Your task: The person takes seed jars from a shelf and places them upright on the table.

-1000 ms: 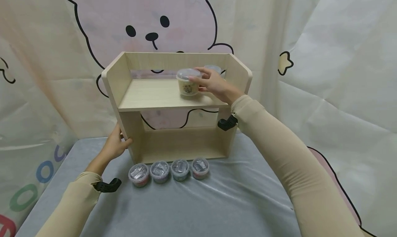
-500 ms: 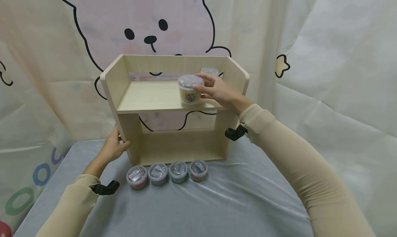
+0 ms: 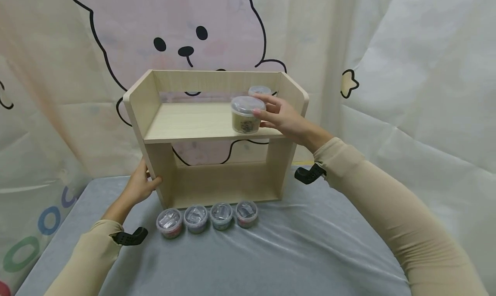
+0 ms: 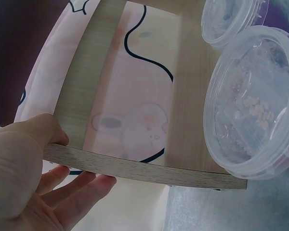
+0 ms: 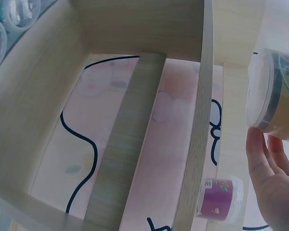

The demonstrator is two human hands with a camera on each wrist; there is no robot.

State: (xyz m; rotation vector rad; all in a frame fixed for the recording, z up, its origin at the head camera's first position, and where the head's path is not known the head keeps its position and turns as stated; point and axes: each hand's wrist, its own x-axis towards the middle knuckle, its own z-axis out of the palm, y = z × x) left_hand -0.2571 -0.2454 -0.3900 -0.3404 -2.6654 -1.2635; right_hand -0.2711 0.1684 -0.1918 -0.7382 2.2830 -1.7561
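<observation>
A light wooden two-tier shelf (image 3: pixel 186 119) stands on the table. My left hand (image 3: pixel 136 186) grips the edge of its left side panel, with the thumb on the inner side and fingers outside in the left wrist view. My right hand (image 3: pixel 288 119) holds a clear lidded tub with yellowish contents (image 3: pixel 246 115) at the front of the upper tier, thumb and fingers around its right side. Whether its base touches the board is unclear. Behind that hand, at the back right of the upper tier, stands another lidded tub (image 3: pixel 258 90), with a purple label (image 5: pixel 217 199) in the right wrist view.
Several clear-lidded tubs (image 3: pixel 196 218) stand in a row on the grey-blue tablecloth (image 3: pixel 240 261), close before the shelf's lower front edge. A printed curtain (image 3: pixel 217 29) hangs directly behind the shelf, with more fabric at both sides.
My right hand has drawn the yellowish tub toward the front of the upper tier and then rightward. My left hand keeps its grip on the side panel. The head view has shifted slightly.
</observation>
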